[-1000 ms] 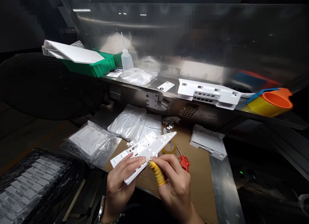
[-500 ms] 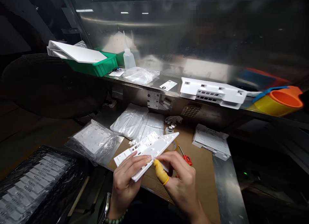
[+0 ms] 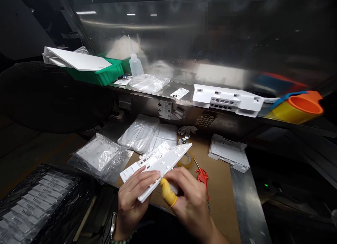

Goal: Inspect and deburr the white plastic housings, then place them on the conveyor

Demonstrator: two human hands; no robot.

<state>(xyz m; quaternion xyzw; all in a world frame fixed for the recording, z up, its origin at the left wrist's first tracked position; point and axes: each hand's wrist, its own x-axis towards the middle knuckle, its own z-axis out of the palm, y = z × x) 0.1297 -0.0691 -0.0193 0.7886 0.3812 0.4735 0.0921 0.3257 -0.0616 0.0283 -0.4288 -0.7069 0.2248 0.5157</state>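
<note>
A white plastic housing (image 3: 168,159) is held tilted above the cardboard, its slotted side up. My left hand (image 3: 135,196) grips its near left part, fingers over the top face. At its near edge my right hand (image 3: 186,196) is closed in a pinch, index finger and thumb together, the thumb in a yellow finger cover (image 3: 168,193). Whatever lies between those fingertips is too small to make out. Behind the housing is a roll of tape (image 3: 186,160), and a red-handled air gun (image 3: 202,175) lies to the right.
Bagged white parts (image 3: 98,153) and plastic bags (image 3: 139,131) lie at the left and back. Another housing (image 3: 229,151) rests on the right. The shelf holds a green bin (image 3: 107,74), a bottle (image 3: 136,66), a housing (image 3: 228,100) and colored cups (image 3: 300,109). A crate (image 3: 37,202) stands lower left.
Both hands and the housing have shifted slightly left and down in view. The air gun shows more fully beside my right hand. The whole view has also shifted a little.
</note>
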